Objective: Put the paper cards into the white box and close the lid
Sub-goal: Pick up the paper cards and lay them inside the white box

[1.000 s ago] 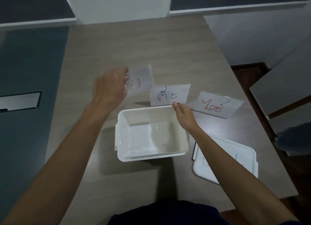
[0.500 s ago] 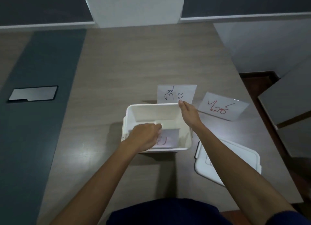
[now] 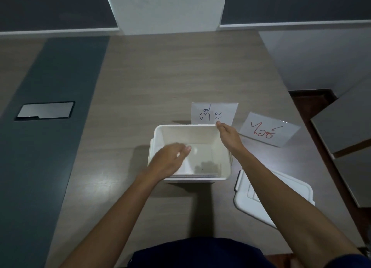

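The white box point(image 3: 225, 161) stands open on the table in front of me. A paper card point(image 3: 200, 175) lies flat on its floor by the near wall. My left hand point(image 3: 168, 160) hovers over the box's left side, fingers loosely apart and holding nothing. My right hand point(image 3: 228, 135) pinches the lower edge of a card with blue writing point(image 3: 212, 113), held upright just behind the box's far right corner. Another card with red writing point(image 3: 267, 130) lies on the table to the right. The white lid point(image 3: 289, 199) rests on the table at the right, partly under my right forearm.
The wooden table point(image 3: 160, 83) has a dark strip on its left with a metal cable hatch point(image 3: 46, 110). The table's right edge runs close behind the red-lettered card and the lid. A grey panel point(image 3: 345, 125) stands off the table to the right.
My left hand carried a card from above the table down into the box, let it go, and has lifted slightly. My right hand has kept the blue-lettered card upright behind the box.
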The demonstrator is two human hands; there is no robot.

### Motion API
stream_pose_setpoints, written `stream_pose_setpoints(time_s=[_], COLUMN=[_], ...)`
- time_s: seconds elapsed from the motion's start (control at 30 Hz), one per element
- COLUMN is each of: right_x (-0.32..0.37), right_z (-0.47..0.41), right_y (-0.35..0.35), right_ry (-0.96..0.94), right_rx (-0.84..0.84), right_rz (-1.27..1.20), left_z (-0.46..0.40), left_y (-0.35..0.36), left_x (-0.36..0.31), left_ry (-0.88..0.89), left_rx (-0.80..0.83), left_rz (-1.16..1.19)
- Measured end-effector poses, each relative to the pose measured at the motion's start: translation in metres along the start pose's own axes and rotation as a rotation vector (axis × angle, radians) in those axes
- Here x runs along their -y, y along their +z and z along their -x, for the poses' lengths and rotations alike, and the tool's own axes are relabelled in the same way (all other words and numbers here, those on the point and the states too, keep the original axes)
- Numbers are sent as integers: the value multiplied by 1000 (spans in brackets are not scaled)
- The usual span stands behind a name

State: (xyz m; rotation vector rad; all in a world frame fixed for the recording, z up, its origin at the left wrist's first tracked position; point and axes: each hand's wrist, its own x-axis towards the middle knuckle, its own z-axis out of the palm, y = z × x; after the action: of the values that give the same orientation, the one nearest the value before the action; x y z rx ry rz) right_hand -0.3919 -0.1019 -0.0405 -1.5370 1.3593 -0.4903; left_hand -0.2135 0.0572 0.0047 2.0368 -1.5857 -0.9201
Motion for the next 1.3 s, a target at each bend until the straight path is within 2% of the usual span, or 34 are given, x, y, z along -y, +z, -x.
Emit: stream_pose_setpoints(time_s=[0.1,0.17,0.27,0.33,0.4,0.47,0.57,0.7,0.87,0.97,1.13,1.3], right_x=[9,20,34,41,44,45,45,52,98,116,97,53], right_z=[-9,-20,-46,-70,-91,-103,-104,-89,-28,19,70,78], right_y=[-4,-6,-8,-10,-13,-14,-13,-8,-11,-14,-4,21], right_ry=[-22,-117,-308,-402,-315,-216,-240,-307,-664,-817,-818,-590], right_rx=[-13,-88,-215,-220,-130,-71,-100,-142,-314,-350,-141,125], right_rz=[18,90,387,628,826,905,842,615,336,270,374,463], left_z=[-6,-7,-5,-2,1,2,4,4,3,2,0,-1], left_y=[-12,-17,-11,-2,5,9,10,9,11,11,12,15], left_x=[18,32,52,61,64,60,54,55,60,62,61,66], left_ry=[106,26,-228,-291,-289,-294,-342,-348,-330,-303,-299,-261], left_rx=[-463,-583,-477,-394,-349,-338,-365,-374,-397,-409,-411,-430], left_rz=[43,2,77,168,263,396,560,592,638,672,745,748])
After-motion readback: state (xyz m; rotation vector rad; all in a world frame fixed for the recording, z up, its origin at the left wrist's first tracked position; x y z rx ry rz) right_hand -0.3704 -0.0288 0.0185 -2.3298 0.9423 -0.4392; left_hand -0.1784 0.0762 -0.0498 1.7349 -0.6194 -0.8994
